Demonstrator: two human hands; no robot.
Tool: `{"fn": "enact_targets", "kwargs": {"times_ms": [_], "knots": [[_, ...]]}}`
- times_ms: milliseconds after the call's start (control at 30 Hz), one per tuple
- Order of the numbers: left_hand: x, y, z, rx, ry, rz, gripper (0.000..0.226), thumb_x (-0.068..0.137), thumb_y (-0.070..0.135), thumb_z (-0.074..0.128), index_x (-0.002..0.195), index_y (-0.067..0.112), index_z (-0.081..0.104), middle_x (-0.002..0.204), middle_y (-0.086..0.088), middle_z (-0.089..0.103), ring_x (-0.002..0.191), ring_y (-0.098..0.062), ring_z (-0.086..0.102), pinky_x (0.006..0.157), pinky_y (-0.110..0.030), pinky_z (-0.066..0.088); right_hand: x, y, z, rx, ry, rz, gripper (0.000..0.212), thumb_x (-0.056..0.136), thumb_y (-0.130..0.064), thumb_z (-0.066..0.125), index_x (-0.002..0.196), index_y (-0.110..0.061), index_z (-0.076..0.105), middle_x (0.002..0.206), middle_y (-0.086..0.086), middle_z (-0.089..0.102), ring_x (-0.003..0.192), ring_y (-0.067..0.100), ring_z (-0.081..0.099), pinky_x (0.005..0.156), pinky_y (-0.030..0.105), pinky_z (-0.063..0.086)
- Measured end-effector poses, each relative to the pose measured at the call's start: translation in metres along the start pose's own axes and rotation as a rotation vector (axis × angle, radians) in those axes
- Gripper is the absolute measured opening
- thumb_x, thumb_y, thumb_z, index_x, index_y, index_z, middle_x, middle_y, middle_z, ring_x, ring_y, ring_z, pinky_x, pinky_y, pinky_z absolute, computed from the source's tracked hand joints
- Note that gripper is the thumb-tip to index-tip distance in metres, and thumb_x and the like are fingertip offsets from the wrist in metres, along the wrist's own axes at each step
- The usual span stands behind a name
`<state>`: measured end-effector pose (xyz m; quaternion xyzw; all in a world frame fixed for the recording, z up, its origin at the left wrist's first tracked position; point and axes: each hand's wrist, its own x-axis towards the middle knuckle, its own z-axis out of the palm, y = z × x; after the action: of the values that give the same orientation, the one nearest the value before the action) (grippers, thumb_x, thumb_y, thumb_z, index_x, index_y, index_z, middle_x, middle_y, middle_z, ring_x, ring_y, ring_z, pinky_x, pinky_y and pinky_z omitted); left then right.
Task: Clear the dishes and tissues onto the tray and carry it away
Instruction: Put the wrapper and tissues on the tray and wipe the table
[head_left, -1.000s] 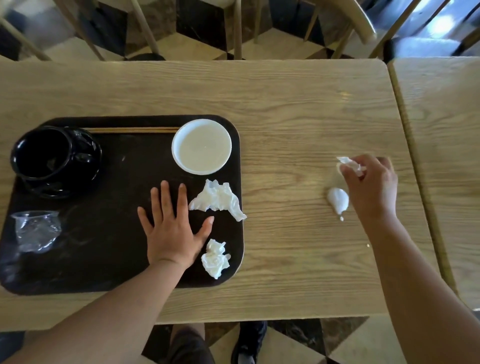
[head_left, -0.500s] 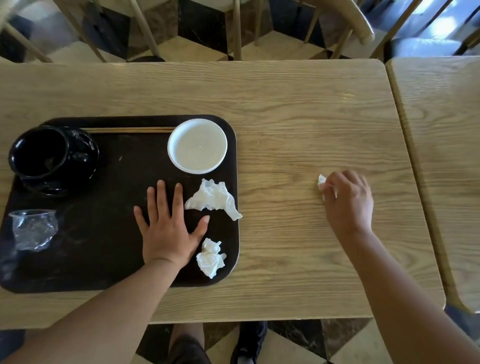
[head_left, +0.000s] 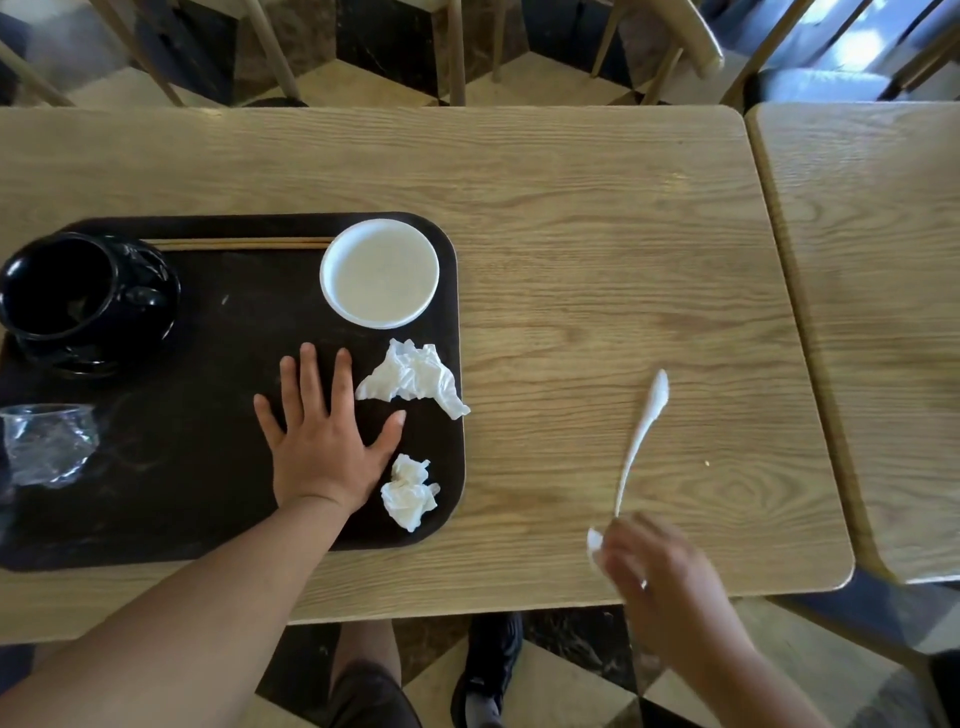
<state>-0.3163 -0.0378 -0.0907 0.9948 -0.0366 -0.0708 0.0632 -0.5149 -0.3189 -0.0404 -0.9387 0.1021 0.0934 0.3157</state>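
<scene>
Tissues lie on the dark tray (head_left: 156, 519) at the left of the frame: a flattened tissue (head_left: 410, 376) and a crumpled tissue (head_left: 410, 491), just right of the left hand (head_left: 324, 441), which rests flat with fingers spread, holding nothing. On the tray also stand a white bowl (head_left: 380, 273), black pot (head_left: 78, 296), chopsticks (head_left: 239, 243) and plastic cup (head_left: 44, 441). Lower right, the blurred right hand (head_left: 660, 577) pinches a white tissue scrap (head_left: 594, 545); a white spoon (head_left: 641, 436) lies on the desk (head_left: 571, 234).

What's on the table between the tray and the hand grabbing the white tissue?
Only bare wood, as the head view shows. Between the tray edge and the right hand lies plain table; the stretched tissue trails away from that hand, farther up the table.
</scene>
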Motion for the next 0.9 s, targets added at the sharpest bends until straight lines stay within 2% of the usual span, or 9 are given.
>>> {"fn": "enact_targets", "kwargs": {"times_ms": [67, 167, 233, 333, 467, 567, 700, 900], "knots": [[0.0, -0.001, 0.0, 0.007, 0.004, 0.0, 0.089, 0.085, 0.074, 0.028, 0.157, 0.023, 0.017, 0.168, -0.013, 0.007, 0.155, -0.032, 0.001, 0.121, -0.062, 0.006, 0.031, 0.011, -0.028, -0.027, 0.115, 0.051, 0.015, 0.089, -0.021, 0.065, 0.077, -0.024, 0.059, 0.075, -0.012, 0.057, 0.067, 0.01, 0.056, 0.056, 0.026, 0.047], [0.001, 0.0, 0.0, 0.011, 0.001, 0.0, 0.087, 0.087, 0.072, 0.03, 0.157, 0.023, 0.018, 0.168, -0.013, 0.008, 0.155, -0.031, 0.001, 0.121, -0.062, 0.006, 0.09, 0.024, -0.064, -0.046, 0.267, 0.123, 0.013, 0.089, -0.013, 0.068, 0.077, -0.013, 0.062, 0.068, -0.007, 0.055, 0.063, 0.011, 0.051, 0.055, 0.021, 0.036], [0.001, 0.0, 0.0, 0.01, -0.001, 0.001, 0.087, 0.087, 0.072, 0.031, 0.157, 0.022, 0.018, 0.168, -0.013, 0.008, 0.155, -0.031, 0.0, 0.121, -0.063, 0.007, 0.126, 0.035, -0.076, -0.031, 0.335, 0.185, 0.014, 0.089, -0.016, 0.065, 0.078, -0.01, 0.06, 0.068, 0.001, 0.056, 0.064, 0.022, 0.052, 0.055, 0.029, 0.033], [0.001, 0.001, -0.001, 0.009, 0.001, 0.001, 0.088, 0.085, 0.073, 0.027, 0.157, 0.022, 0.019, 0.167, -0.013, 0.008, 0.155, -0.031, 0.001, 0.121, -0.062, 0.007, 0.17, 0.048, -0.082, -0.036, 0.373, 0.245, 0.014, 0.09, -0.023, 0.061, 0.081, -0.014, 0.058, 0.078, 0.007, 0.059, 0.075, 0.028, 0.054, 0.064, 0.032, 0.034], [0.001, 0.001, 0.0, 0.01, 0.018, 0.008, 0.088, 0.085, 0.073, 0.028, 0.156, 0.021, 0.022, 0.167, -0.014, 0.012, 0.154, -0.033, 0.004, 0.12, -0.064, 0.009, 0.197, 0.051, -0.073, -0.119, 0.391, 0.261, 0.011, 0.089, -0.018, 0.061, 0.083, -0.009, 0.061, 0.09, 0.012, 0.061, 0.083, 0.033, 0.055, 0.066, 0.032, 0.034], [0.001, -0.001, 0.001, 0.024, 0.017, 0.011, 0.088, 0.085, 0.073, 0.028, 0.156, 0.02, 0.022, 0.166, -0.015, 0.013, 0.154, -0.033, 0.005, 0.119, -0.064, 0.01, 0.192, 0.051, -0.057, -0.176, 0.438, 0.223, 0.011, 0.09, -0.015, 0.062, 0.084, -0.006, 0.063, 0.089, 0.015, 0.062, 0.085, 0.038, 0.057, 0.064, 0.033, 0.034], [0.001, -0.001, 0.001, 0.031, 0.011, 0.009, 0.087, 0.088, 0.072, 0.031, 0.157, 0.021, 0.021, 0.167, -0.014, 0.011, 0.154, -0.033, 0.004, 0.12, -0.063, 0.009, 0.159, 0.043, -0.038, -0.2, 0.422, 0.111, 0.014, 0.089, -0.012, 0.063, 0.077, -0.006, 0.059, 0.08, 0.01, 0.057, 0.077, 0.032, 0.053, 0.056, 0.034, 0.041], [0.0, 0.0, -0.001, 0.013, 0.01, 0.001, 0.087, 0.087, 0.071, 0.035, 0.157, 0.021, 0.02, 0.167, -0.013, 0.01, 0.154, -0.032, 0.003, 0.12, -0.063, 0.008, 0.044, 0.003, 0.012, -0.157, 0.221, -0.065, 0.025, 0.084, 0.008, 0.069, 0.073, -0.01, 0.056, 0.074, -0.003, 0.05, 0.067, 0.017, 0.048, 0.055, 0.034, 0.05]]}}
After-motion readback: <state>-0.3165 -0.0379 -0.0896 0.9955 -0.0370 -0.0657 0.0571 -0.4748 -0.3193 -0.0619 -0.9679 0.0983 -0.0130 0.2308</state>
